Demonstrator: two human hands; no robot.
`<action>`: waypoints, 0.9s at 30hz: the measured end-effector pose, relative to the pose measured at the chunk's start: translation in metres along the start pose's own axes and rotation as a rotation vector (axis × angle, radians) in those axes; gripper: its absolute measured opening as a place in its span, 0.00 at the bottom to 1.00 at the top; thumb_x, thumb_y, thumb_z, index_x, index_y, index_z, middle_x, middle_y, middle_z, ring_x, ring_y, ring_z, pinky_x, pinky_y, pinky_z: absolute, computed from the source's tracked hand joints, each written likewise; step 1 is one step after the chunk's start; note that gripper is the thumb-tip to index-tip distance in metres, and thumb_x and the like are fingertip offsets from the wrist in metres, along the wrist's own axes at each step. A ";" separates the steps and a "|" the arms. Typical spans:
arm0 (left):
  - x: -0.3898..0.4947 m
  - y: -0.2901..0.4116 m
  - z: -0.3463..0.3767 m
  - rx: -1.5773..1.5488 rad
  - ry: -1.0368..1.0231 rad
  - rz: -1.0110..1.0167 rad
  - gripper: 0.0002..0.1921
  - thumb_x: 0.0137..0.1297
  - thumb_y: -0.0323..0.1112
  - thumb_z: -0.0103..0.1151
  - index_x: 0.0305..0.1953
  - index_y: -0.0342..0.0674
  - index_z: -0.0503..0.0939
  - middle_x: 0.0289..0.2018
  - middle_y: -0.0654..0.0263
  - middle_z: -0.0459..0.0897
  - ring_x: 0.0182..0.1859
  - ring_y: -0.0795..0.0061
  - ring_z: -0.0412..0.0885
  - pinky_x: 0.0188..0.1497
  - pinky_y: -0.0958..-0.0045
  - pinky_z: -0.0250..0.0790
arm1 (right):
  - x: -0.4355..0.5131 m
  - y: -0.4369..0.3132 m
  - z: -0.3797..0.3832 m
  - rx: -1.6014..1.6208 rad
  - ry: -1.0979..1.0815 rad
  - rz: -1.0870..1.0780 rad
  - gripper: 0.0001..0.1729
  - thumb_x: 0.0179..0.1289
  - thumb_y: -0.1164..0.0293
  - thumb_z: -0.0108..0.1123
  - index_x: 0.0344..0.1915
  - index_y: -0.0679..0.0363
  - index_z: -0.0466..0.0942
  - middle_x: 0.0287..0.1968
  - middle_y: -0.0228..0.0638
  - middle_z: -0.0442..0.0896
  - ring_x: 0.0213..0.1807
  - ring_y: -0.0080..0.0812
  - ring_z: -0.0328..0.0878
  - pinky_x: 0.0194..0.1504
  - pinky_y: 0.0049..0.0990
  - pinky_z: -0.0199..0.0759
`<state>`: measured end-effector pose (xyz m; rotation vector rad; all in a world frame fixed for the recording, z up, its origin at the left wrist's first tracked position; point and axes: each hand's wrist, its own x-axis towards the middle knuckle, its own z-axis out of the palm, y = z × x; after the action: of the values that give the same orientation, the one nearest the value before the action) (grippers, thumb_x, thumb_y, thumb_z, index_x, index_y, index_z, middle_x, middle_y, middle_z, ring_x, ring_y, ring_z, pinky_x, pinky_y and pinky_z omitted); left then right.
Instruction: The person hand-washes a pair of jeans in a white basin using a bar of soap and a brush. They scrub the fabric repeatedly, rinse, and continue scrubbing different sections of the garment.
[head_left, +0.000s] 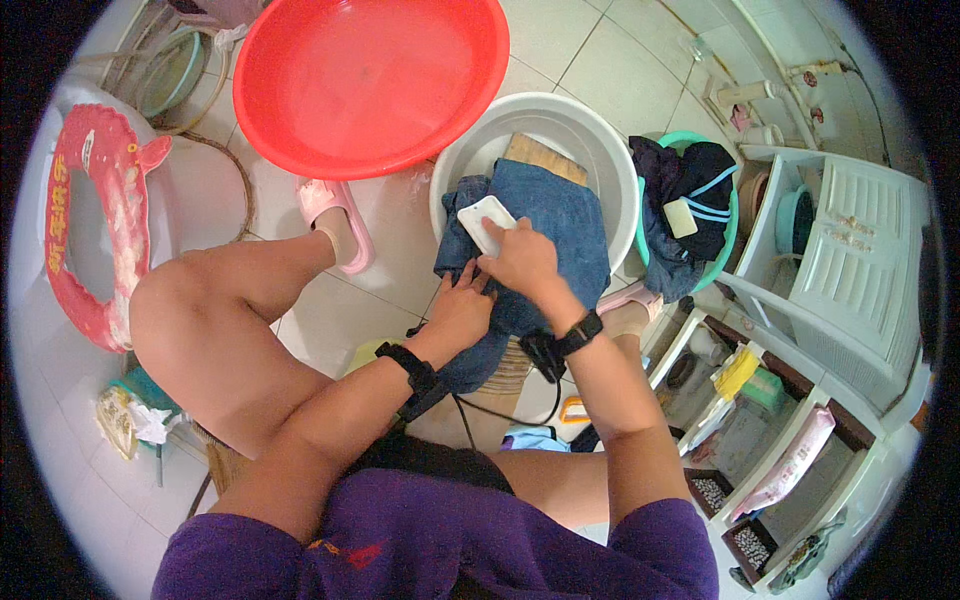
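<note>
A blue denim garment (551, 202) lies over a wooden washboard (545, 159) that leans in a grey-white plastic basin (628, 195). My right hand (525, 255) grips a white plastic scrubbing brush (484, 225) flat against the denim, index finger stretched along its top. The brush's underside is hidden. Just below it, my left hand (459, 304) presses on the cloth and holds it in place, fingertips close to the brush. The garment's lower end hangs over the basin's near rim towards my lap.
A large red basin (367, 82) stands beyond. To the right, a teal tub (716, 262) holds dark clothes with a pale soap bar (680, 218) on top. White shelving (862, 217) lines the right wall; a toilet with a red seat cover (124, 225) is at left. Black cables (517, 421) hang near my lap.
</note>
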<state>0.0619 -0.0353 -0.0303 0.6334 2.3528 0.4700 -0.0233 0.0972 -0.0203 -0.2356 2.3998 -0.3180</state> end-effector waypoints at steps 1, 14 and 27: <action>0.000 0.000 0.003 -0.006 0.017 -0.003 0.19 0.56 0.31 0.48 0.51 0.49 0.78 0.65 0.58 0.59 0.68 0.55 0.54 0.64 0.46 0.51 | 0.002 0.001 0.002 0.001 0.090 0.063 0.34 0.46 0.49 0.60 0.57 0.42 0.71 0.43 0.54 0.75 0.41 0.51 0.79 0.42 0.41 0.75; 0.001 0.001 -0.011 -0.135 -0.046 -0.043 0.21 0.55 0.46 0.57 0.50 0.47 0.78 0.65 0.57 0.60 0.68 0.55 0.53 0.63 0.44 0.52 | -0.057 0.013 0.044 0.113 0.235 0.166 0.40 0.43 0.55 0.64 0.61 0.40 0.65 0.40 0.50 0.71 0.37 0.49 0.77 0.37 0.40 0.76; 0.006 -0.005 -0.006 -0.004 -0.031 -0.002 0.22 0.53 0.42 0.61 0.52 0.52 0.77 0.66 0.62 0.58 0.67 0.56 0.55 0.63 0.53 0.57 | -0.011 0.063 0.034 0.296 0.385 0.616 0.40 0.48 0.51 0.59 0.63 0.45 0.62 0.45 0.55 0.71 0.39 0.53 0.77 0.40 0.41 0.74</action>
<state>0.0523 -0.0376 -0.0313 0.6316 2.3220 0.4606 0.0025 0.1541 -0.0563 0.7465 2.6026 -0.4471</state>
